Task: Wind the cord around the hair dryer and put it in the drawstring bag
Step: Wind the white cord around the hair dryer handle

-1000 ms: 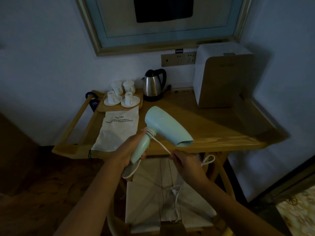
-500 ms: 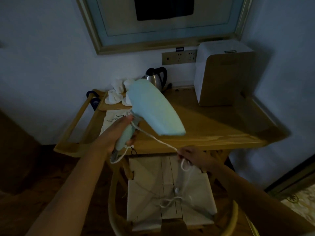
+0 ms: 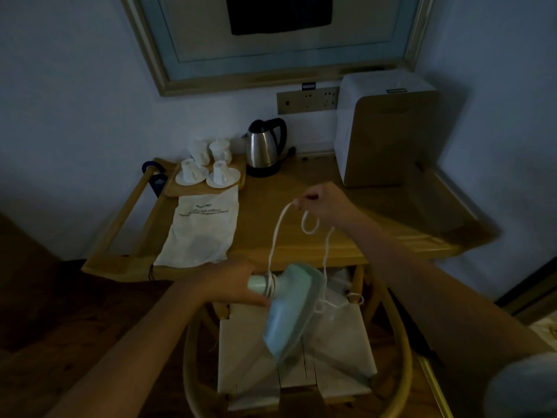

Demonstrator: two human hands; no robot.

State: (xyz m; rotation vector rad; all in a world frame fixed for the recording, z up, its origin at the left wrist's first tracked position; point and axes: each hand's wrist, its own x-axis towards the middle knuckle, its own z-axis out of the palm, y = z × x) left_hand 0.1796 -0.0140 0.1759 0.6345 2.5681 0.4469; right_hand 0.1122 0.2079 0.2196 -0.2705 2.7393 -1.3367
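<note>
My left hand (image 3: 233, 285) grips the handle of a pale green hair dryer (image 3: 291, 309), held low over the chair with its barrel pointing down and towards me. A few turns of the white cord (image 3: 275, 236) circle the handle. My right hand (image 3: 324, 202) pinches the cord high above the table's front, so one strand runs up from the handle and a loop hangs back down to the right. The white drawstring bag (image 3: 202, 230) lies flat on the left of the wooden table (image 3: 376, 212), printed side up, apart from both hands.
A steel kettle (image 3: 264, 147) stands at the table's back, with a wooden tray of white cups (image 3: 208, 173) to its left and a white and tan box (image 3: 388, 131) at the back right. A round-backed chair with a pale seat (image 3: 337, 351) sits below the dryer.
The dryer has swung down from above the table to over the chair, barrel now pointing down. My right hand has risen from below the table edge, pulling the cord up.
</note>
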